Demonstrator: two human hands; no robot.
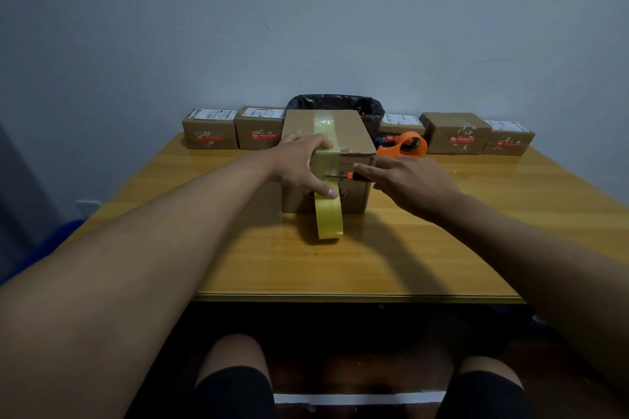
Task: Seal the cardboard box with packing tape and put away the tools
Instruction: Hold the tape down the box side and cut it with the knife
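Nearest the camera, two bare knees (pixel 235 354) in dark shorts sat under the front edge of the counter (pixel 442 248), a glossy yellow-brown wooden top. Both bare forearms reached forward over it.

The cardboard box (pixel 354 133) stood upright near the middle of the counter, plain brown and rectangular, its flaps down. A strip of yellowish tape (pixel 328 214) ran along the top seam, over the near edge and down the front face, with its loose end hanging past the bottom of the box onto the counter.

The left hand (pixel 299 160) lay over the near top edge of the box, fingers spread flat on the tape and thumb pressed against the strip on the front face; it was open, pressing rather than gripping. The right hand (pixel 408 180) was closed around a small cutter (pixel 343 175) with an orange and black body, its thin metal tip touching the tape on the front face. The hand hid most of the handle.

Behind and right of the box, an orange tape dispenser (pixel 406 146) lay on the counter, partly hidden by the box corner. Along the far edge stood a row of small brown parcels (pixel 209 133) with white labels and red stickers, touching or just beside one another. A bin lined with a shiny black bag (pixel 369 109) stood behind the box, mostly blocked by it. The wall (pixel 306 27) behind was pale grey and scuffed.
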